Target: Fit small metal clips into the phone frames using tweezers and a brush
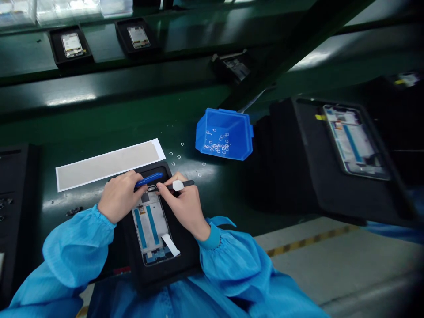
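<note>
A phone housing (154,227) with two blue strips lies in a black foam tray (185,254) in front of me. A white tab (170,245) sticks out over its lower right edge. My left hand (121,194) is closed on a blue pen-shaped tool (149,179), fingertips at the housing's top edge. Pinched in my right hand (183,203) are dark tweezers (188,182) with a white piece (178,185) on them. Their tip points at the housing's top end, where the fingers partly hide it.
Beyond the tray lie a long white-edged sheet (109,163) and several small white rings (179,157). A blue bin (238,132) holds many more rings. To the right, stacked black trays (308,154) carry another phone housing (356,141). Trayed housings (72,45) stand on the line behind.
</note>
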`<state>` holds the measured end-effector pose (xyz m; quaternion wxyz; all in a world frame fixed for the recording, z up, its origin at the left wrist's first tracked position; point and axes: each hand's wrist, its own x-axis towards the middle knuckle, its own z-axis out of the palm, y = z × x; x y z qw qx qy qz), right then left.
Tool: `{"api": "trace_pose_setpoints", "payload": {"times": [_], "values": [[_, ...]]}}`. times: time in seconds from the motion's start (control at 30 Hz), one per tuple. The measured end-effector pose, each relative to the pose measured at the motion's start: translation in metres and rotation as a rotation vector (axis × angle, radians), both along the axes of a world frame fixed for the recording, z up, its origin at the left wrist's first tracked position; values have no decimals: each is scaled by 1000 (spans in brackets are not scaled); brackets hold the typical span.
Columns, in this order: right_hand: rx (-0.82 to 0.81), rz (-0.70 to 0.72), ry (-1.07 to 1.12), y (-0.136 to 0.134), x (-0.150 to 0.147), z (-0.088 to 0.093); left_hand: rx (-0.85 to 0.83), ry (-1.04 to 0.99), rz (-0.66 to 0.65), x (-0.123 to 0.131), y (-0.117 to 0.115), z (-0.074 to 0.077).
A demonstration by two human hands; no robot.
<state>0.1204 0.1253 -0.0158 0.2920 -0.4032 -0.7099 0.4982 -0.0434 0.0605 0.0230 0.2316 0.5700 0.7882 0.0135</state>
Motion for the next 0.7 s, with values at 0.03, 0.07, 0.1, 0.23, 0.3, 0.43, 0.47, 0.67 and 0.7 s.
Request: {"api": "trace_pose_setpoints", "payload": {"times": [0.03,0.07,0.1,0.23,0.3,0.43,0.47,0.67,0.7], "values": [[1,-2,3,0,0,0,-7,5,-2,1,0,0],[-9,-5,13,0,1,0,-9,9,-3,1,0,0],[-24,-8,25,0,1,0,-7,10,-3,1,0,0],[-9,11,21,0,1,1,11,-1,3,1,0,0],[36,38,-13,0,0,3,10,-5,4,1,-1,0],[98,60,-42,1,0,4,0,-11,13,1,-1,-1],[109,60,-43,1,0,4,3,-13,13,0,-1,-2],[117,24,-24,0,-4,6,29,-28,-17,-3,1,-4],[110,19,-13,0,-5,6,23,-28,-9,-5,0,-5]]}}
